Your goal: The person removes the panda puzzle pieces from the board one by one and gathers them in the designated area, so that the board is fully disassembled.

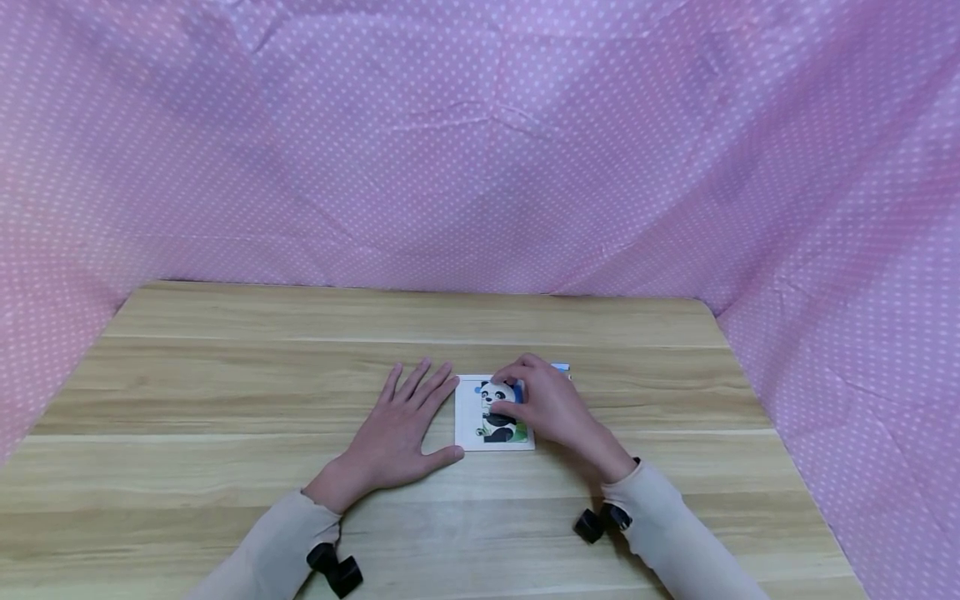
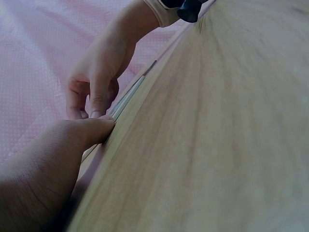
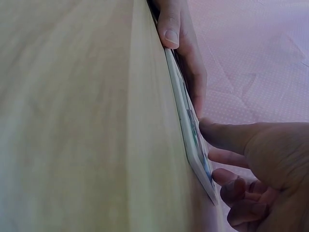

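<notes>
1. Beyond the left hand, to its left: bare wooden table [image 1: 165, 417], with pink dotted cloth [image 1: 52, 250] past the table edge and behind both hands.
2. Behind the left hand, toward the body: pale left sleeve [image 1: 273, 542], black device [image 1: 335, 569] at the wrist.
3. Left hand [image 1: 393, 437]: palm down, fingers straight and spread apart. Thumb and index tips touch the near and far corners of the board's left side.
4. White board [image 1: 467, 421]: flat on the table, between the two hands. White strip showing on the left-hand side.
5. Panda picture [image 1: 498, 432]: on the board, under the right hand's thumb and fingertips.
6. Right hand [image 1: 551, 408]: fingers bent, thumb and fingertips at the picture. Can't tell whether they pinch a piece or just press.
7. Blue-and-white item [image 1: 561, 367]: just past the right hand, mostly hidden by it.
8. Behind the right hand: second black device [image 1: 590, 526], pale right sleeve [image 1: 667, 521].
</notes>
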A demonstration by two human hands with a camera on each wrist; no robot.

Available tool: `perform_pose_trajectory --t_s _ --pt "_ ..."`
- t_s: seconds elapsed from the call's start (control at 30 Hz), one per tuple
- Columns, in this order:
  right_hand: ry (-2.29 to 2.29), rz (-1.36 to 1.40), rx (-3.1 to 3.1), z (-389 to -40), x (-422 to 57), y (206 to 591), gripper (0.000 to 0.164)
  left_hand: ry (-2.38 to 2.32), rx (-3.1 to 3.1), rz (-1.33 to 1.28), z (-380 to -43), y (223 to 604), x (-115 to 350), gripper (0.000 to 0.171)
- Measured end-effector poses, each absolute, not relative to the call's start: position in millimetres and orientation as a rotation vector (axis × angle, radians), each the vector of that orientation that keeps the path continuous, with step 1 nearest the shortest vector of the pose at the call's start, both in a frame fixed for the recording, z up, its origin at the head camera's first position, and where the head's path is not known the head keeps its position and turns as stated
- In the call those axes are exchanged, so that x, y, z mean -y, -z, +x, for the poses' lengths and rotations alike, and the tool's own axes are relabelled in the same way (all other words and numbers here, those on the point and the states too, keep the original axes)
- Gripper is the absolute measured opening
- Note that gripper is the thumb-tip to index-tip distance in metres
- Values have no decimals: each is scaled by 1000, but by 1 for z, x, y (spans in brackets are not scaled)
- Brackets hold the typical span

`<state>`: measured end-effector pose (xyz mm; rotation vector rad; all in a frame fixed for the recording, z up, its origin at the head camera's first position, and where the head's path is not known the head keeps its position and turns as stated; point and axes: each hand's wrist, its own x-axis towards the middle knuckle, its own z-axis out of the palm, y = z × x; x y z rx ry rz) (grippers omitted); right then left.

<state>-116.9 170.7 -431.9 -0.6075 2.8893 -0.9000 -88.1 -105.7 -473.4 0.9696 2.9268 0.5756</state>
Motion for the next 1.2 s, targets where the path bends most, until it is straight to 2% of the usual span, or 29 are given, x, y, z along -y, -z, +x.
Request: perform_pose_trajectory --t_s 0.9,1.2 --pt "899 -569 -2859 -116 -164 434 38 -606 -2937 980 -88 478 106 99" --pt "1002 -660 -2876 -133 -180 480 48 -580 -2934 976 -88 476 106 101"
